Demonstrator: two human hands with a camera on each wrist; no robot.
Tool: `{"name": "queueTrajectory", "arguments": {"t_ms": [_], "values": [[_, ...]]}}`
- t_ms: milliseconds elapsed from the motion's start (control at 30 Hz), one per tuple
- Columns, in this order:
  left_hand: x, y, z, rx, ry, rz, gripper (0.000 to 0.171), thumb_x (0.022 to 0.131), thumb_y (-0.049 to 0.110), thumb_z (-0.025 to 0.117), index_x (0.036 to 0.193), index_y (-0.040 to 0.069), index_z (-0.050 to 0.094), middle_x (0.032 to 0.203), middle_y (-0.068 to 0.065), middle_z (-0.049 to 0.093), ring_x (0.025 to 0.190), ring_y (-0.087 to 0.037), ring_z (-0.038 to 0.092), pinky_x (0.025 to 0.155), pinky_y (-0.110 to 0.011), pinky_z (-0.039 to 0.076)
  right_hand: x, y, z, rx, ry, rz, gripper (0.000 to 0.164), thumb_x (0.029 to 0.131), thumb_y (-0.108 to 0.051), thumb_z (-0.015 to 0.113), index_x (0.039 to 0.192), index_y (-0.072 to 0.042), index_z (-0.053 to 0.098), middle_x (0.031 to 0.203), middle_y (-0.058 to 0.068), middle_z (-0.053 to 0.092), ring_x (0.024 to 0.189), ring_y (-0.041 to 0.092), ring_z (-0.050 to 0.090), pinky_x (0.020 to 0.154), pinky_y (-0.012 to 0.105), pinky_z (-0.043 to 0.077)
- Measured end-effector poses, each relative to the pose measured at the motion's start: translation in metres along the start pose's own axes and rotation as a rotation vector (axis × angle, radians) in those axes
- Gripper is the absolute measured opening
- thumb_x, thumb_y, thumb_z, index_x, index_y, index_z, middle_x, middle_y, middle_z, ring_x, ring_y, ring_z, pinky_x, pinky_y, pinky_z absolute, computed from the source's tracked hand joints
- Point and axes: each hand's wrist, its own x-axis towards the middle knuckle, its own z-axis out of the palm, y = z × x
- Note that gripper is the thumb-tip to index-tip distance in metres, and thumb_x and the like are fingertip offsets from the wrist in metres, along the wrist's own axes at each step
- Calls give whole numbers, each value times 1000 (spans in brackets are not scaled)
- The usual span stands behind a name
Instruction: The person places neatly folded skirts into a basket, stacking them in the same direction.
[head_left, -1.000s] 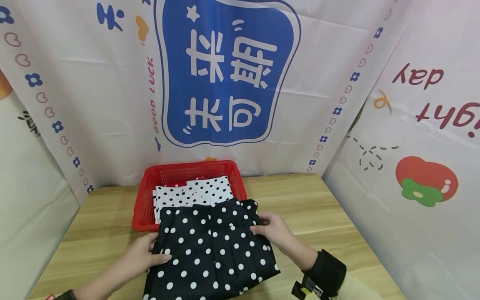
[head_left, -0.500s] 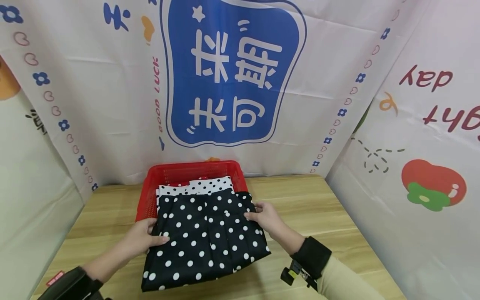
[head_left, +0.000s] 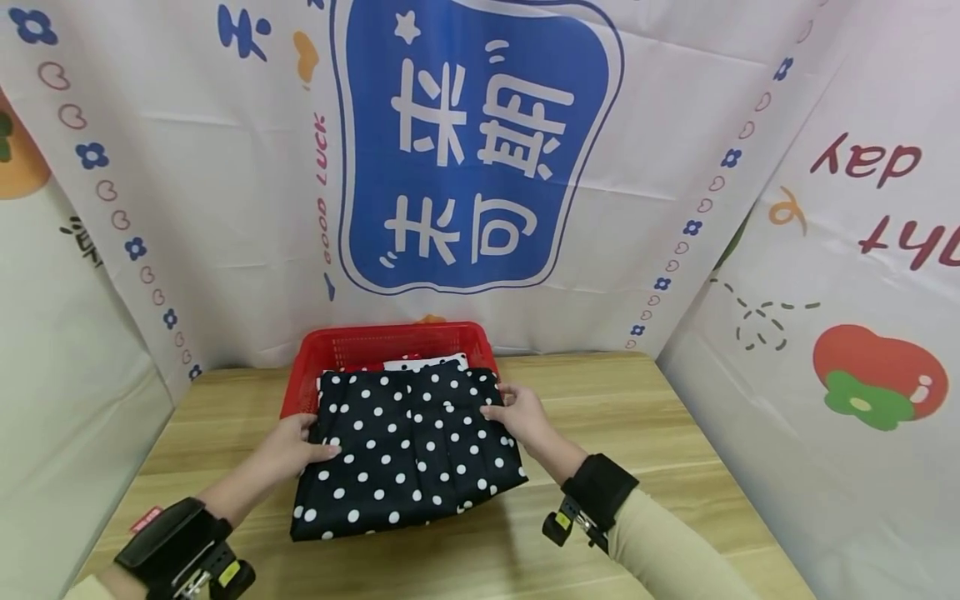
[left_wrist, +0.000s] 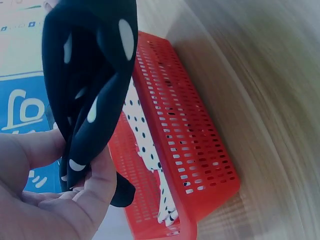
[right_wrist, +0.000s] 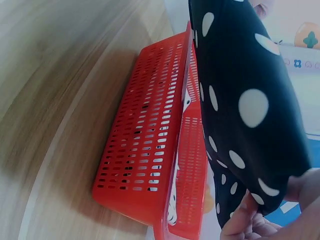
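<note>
A folded black cloth with white polka dots hangs between my two hands, tilted over the front of a red plastic basket. My left hand pinches its left edge, thumb on top. At the opposite edge my right hand holds it the same way. The left wrist view shows several layers of the cloth between thumb and fingers. Inside the basket lies a white cloth with black dots, mostly covered by the black one in the head view.
The basket stands at the back of a wooden table, near a printed white curtain. Something red with white dots shows inside its far side. A strap with a small camera sits on each wrist.
Both hands have carried the black polka-dot cloth forward, away from me, and it now covers most of the white cloth and the basket's front rim. The view has shifted slightly left.
</note>
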Motion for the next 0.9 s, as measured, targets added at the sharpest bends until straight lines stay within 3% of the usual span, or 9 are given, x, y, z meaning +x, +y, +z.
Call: {"name": "queueTrajectory", "arguments": {"t_ms": [267, 567, 733, 900], "values": [[17, 4, -4, 18, 105, -10, 64, 92, 0, 62, 137, -26, 24, 127, -42, 44, 105, -44, 56, 92, -53, 49, 18, -9, 9, 27, 58, 0, 51, 86, -3, 71, 131, 4, 50, 99, 18, 61, 84, 24, 62, 77, 37, 55], [31, 6, -4, 52, 185, -36, 62, 92, 1, 61, 137, -23, 27, 127, -41, 44, 108, -46, 51, 97, -55, 44, 38, -9, 16, 81, 94, -15, 45, 86, -2, 71, 127, 1, 52, 100, 17, 56, 83, 24, 56, 74, 33, 51], [41, 6, 0, 42, 258, -26, 61, 91, 1, 61, 137, -22, 29, 128, -40, 43, 109, -46, 49, 97, -54, 43, 45, -9, 19, 102, 116, -36, 34, 86, 0, 71, 116, -2, 56, 105, 15, 54, 82, 24, 52, 69, 30, 46], [52, 5, 0, 31, 312, -15, 62, 91, 2, 61, 139, -20, 27, 131, -39, 41, 113, -47, 45, 100, -56, 39, 53, -11, 24, 112, 157, -74, 15, 85, 5, 69, 95, -1, 59, 106, 13, 55, 88, 25, 50, 74, 31, 44]]}}
